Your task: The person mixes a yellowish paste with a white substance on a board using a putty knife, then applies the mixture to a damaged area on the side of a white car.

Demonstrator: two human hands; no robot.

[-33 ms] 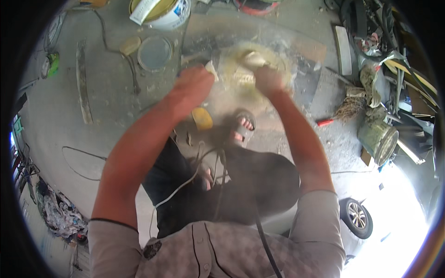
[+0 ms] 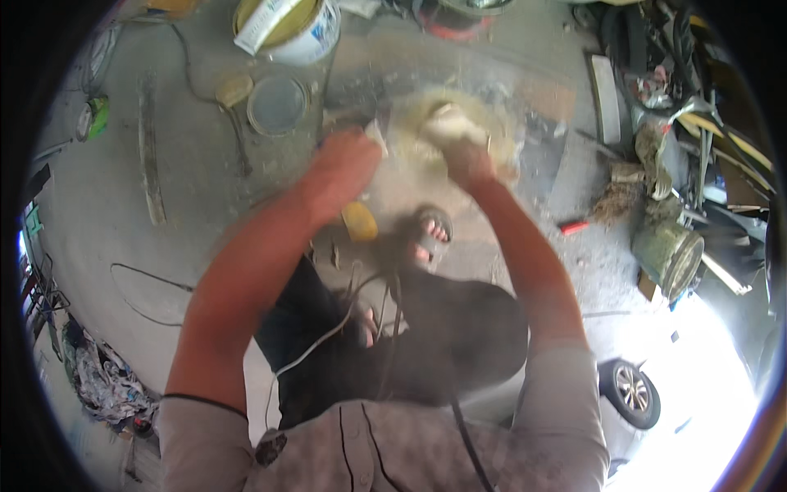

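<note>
A stained grey flat board (image 2: 543, 157) lies far centre, bearing pale-yellow powder (image 2: 407, 109); right hand (image 2: 469, 161) seemingly grasps a blurred cream rounded block (image 2: 449, 125) there, left hand (image 2: 351, 156) clenches a small white flat piece (image 2: 375, 134); slick powder could make the block skid

Head-worn fisheye view, steeply downward onto floor (image 2: 197, 189)

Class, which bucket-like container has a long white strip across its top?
The blue-marked white bucket, upper left of centre: a white strip lies across its top. The reddish tub and the greenish bucket at right have none.
</note>
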